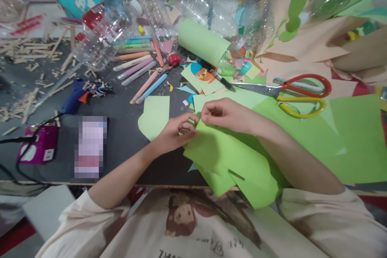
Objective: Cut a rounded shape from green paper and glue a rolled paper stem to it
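Right fingers [207, 115] pinch the green paper [229, 151] at its upper corner.

Obstacles beyond right hand [222, 113]: scissors [276, 90], pen [223, 81]

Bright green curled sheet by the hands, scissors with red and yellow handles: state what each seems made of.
Bright green curled sheet: probably paper or thin card, matte; it bends, with thin edges and no gloss. Scissors with red and yellow loop handles: grey blades look like metal, given their sheen; the smooth, evenly coloured handles are likely plastic.
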{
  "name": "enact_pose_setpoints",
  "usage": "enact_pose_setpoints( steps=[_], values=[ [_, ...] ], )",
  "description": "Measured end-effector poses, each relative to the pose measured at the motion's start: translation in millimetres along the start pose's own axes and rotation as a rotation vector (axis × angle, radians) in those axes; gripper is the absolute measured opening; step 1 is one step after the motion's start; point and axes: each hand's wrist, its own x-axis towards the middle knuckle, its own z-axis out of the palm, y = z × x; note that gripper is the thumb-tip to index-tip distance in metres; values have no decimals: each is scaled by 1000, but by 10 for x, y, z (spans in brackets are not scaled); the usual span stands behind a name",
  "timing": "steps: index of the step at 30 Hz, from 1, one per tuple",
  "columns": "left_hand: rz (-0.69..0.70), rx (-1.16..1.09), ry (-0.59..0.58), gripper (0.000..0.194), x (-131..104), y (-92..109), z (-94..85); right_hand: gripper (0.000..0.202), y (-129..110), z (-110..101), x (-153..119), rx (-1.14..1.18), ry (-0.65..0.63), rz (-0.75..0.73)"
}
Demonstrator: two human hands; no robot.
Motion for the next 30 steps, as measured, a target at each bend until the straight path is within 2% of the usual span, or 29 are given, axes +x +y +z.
enact_pose_setpoints(
  steps=[3, 6, 15, 20, 25, 30],
  values=[
    [46, 15, 3, 35, 4, 17, 6, 15, -51, 69, -17, -121, -65, 14],
    [57, 12, 16, 37, 13, 21, 0, 18, -82, 116, -22, -180, -76, 15],
    [156, 126, 86, 39, 16, 33, 14, 13, -65, 130, -18, -109, -73, 23],
    [201, 193, 109, 32, -3, 26, 14, 15, -59, 153, -23, -83, -47, 15],
    [251, 229, 201, 21, -1, 35, -7, 11, -56, 168, -20, -21, -45, 8],
    [214, 194, 377, 15, 26, 58, -38, 9, -27, 76, -5, -60, -43, 52]
  ],
)
